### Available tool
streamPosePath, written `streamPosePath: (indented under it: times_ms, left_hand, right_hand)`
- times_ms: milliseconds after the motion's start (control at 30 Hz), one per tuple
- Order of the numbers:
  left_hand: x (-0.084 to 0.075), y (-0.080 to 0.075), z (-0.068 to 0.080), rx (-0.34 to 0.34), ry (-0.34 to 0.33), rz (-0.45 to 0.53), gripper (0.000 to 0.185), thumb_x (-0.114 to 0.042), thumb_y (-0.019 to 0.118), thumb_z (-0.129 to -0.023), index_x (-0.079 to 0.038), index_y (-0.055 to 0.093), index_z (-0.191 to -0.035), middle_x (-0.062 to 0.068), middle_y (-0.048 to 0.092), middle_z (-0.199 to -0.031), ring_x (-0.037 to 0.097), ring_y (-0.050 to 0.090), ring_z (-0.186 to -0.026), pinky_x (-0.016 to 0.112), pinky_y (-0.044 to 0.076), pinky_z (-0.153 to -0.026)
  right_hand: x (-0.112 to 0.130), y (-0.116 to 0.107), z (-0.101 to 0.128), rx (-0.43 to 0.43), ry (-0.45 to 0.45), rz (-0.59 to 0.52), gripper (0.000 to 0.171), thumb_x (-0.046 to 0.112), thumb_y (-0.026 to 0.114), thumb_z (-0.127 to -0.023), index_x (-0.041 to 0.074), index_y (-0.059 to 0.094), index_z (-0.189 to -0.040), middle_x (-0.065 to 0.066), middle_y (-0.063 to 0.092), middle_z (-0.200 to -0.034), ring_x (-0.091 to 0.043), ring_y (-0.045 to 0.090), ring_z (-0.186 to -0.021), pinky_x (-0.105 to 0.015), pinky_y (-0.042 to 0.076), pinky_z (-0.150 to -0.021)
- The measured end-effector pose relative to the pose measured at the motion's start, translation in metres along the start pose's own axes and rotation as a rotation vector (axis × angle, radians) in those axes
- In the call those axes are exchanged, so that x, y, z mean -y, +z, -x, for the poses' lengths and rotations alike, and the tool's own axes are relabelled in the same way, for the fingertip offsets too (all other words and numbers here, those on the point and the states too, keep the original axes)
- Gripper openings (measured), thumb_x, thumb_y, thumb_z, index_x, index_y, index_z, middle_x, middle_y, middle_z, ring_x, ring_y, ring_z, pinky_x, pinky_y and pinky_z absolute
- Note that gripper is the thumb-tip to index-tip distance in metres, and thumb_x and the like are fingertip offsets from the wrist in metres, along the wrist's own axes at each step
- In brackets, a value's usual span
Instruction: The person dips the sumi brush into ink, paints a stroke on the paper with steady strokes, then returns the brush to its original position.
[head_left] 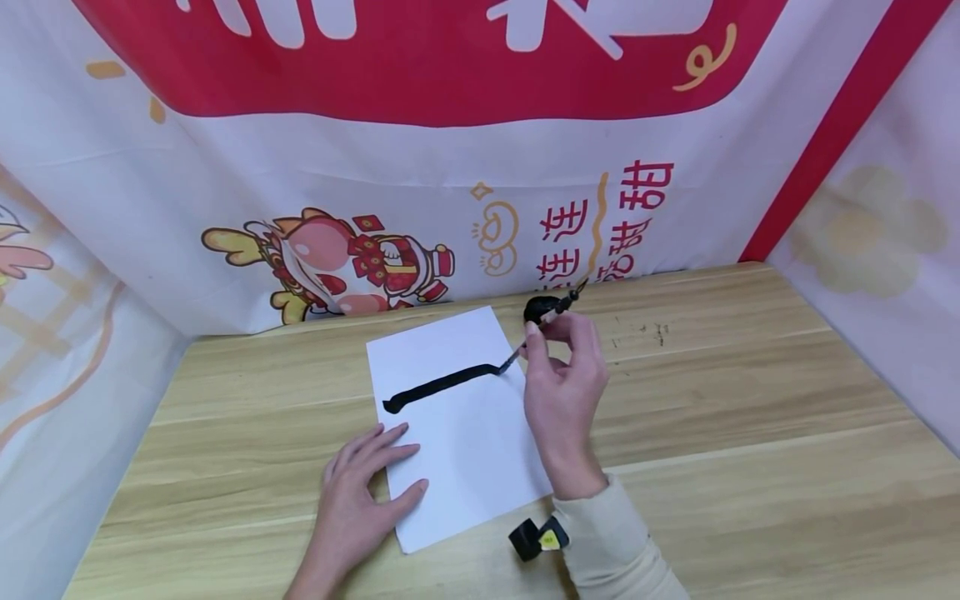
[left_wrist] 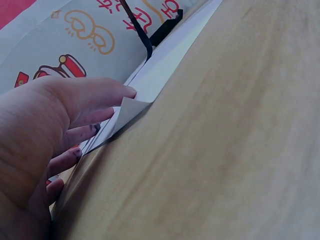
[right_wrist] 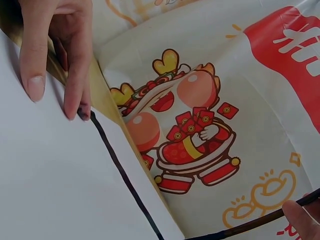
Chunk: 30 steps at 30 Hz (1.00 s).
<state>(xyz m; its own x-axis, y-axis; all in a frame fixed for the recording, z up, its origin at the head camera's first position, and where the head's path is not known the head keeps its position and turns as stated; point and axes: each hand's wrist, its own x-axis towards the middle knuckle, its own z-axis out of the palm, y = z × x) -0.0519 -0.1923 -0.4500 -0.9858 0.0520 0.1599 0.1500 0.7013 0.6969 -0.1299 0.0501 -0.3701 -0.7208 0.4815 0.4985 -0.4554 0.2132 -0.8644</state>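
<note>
One white paper sheet [head_left: 465, 442] lies flat on wooden table [head_left: 750, 450], near backdrop, thick black stroke [head_left: 442, 385] running across upper half. Brush [head_left: 542, 327] pinched in curled fingers of right hand [head_left: 564, 383], tilted, tip touching right end of stroke. Left hand [head_left: 358, 492] rests flat on sheet's left edge, fingers straight and spread, gripping nothing. Left wrist view: sheet corner curls up beside fingertips. Small black ink dish [head_left: 538, 307] just behind right hand. Printed red-and-white banner [head_left: 450, 167] hangs behind table.

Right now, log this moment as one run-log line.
left hand: flat on white paper | right hand: holding brush | brush tip: at stroke's right end | black stroke: across paper | surface: wooden table
</note>
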Motion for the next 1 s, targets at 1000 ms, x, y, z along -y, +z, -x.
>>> streamPosePath:
  times_ms: [1000]
  left_hand:
    - [0.0012, 0.0011, -0.0004, -0.002, -0.001, -0.015, 0.041, -0.029, 0.094, -0.083, -0.028, 0.081, -0.122, -0.006, 0.066, -0.153, 0.03, 0.045, -0.153, 0.066, 0.02, -0.124]
  right_hand:
    - [0.0014, -0.0039, -0.0015, -0.015, -0.047, 0.045, 0.015, -0.003, 0.072, -0.098, -0.001, 0.07, -0.113, -0.012, 0.069, -0.105, -0.012, 0.069, -0.088, -0.02, 0.063, -0.07]
